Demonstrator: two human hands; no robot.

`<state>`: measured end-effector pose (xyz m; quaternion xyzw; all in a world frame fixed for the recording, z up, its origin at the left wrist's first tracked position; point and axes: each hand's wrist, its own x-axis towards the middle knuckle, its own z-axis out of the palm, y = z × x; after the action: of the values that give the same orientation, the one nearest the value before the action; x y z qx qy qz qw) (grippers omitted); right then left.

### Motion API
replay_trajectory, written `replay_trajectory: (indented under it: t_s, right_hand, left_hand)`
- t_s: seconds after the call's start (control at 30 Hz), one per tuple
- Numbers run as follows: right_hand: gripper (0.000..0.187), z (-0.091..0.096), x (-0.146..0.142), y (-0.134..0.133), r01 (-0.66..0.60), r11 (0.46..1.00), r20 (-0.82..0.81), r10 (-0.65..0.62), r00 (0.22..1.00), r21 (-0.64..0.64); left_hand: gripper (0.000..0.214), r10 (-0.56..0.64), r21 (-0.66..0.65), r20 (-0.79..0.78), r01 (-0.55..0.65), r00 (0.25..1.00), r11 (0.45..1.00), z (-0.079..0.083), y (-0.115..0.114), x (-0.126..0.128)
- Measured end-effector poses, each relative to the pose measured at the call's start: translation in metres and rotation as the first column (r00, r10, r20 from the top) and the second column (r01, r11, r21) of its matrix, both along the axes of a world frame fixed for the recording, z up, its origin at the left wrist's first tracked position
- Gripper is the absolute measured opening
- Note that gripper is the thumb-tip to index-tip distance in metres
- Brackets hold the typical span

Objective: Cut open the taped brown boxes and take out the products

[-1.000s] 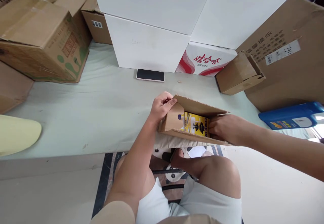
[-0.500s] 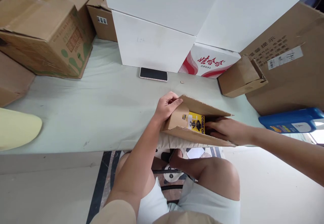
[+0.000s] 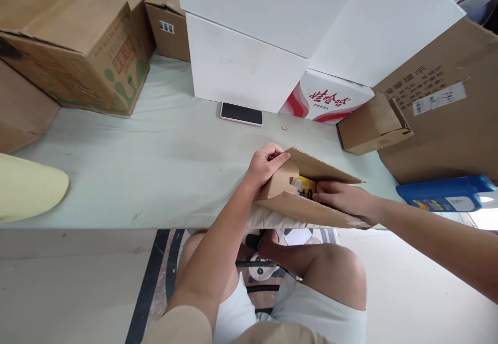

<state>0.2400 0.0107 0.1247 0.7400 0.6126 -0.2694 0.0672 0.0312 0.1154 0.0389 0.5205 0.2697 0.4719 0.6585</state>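
A cardboard box [image 3: 330,210] stands open-topped near the table's front edge, its long flaps raised. My left hand [image 3: 266,163] grips its left end, the thumb over the rim and the other fingers down the far side. Inside lies a small yellow printed box [image 3: 307,182], showing black and white pictures. My right hand [image 3: 342,196] reaches into the cardboard box from the right, fingers bent against the yellow box's right part. That hand covers much of the yellow box, and the fingertips are partly hidden.
A phone [image 3: 241,114] lies behind the box, before stacked white boxes [image 3: 249,58]. A small carton [image 3: 375,123] and a blue bottle [image 3: 443,193] are at right. Large cartons [image 3: 78,43] stand at left, near a pale yellow rounded object [image 3: 31,188].
My right hand has moved slightly left and covers more of the yellow box, which now shows less and appears lower in the cardboard box. My left hand keeps its grip. The view has shifted slightly.
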Motion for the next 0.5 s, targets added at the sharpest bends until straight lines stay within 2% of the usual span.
replay_trajectory:
  t_s: [0.13,0.27,0.4,0.5]
  right_hand:
    - [0.039,0.016,-0.014,0.003,0.122,0.986,-0.004,-0.123,0.992,-0.115]
    - [0.040,0.022,-0.023,0.004,0.214,0.969,0.032,-0.211,0.977,-0.125]
    - [0.040,0.020,-0.027,0.004,0.105,0.987,0.060,-0.098,0.993,-0.123]
    - [0.041,0.021,-0.023,0.002,0.085,0.995,0.024,-0.084,0.996,-0.053]
  left_hand:
    - [0.049,-0.004,0.000,0.008,0.004,1.000,1.000,0.000,-0.003,0.000]
    - [0.045,0.018,-0.014,0.026,-0.018,0.999,1.000,-0.001,-0.006,0.000]
    - [0.045,0.016,-0.023,0.016,-0.016,1.000,1.000,-0.002,-0.005,0.000]
    - [0.045,0.018,-0.025,0.013,-0.018,1.000,1.000,-0.003,-0.004,0.000]
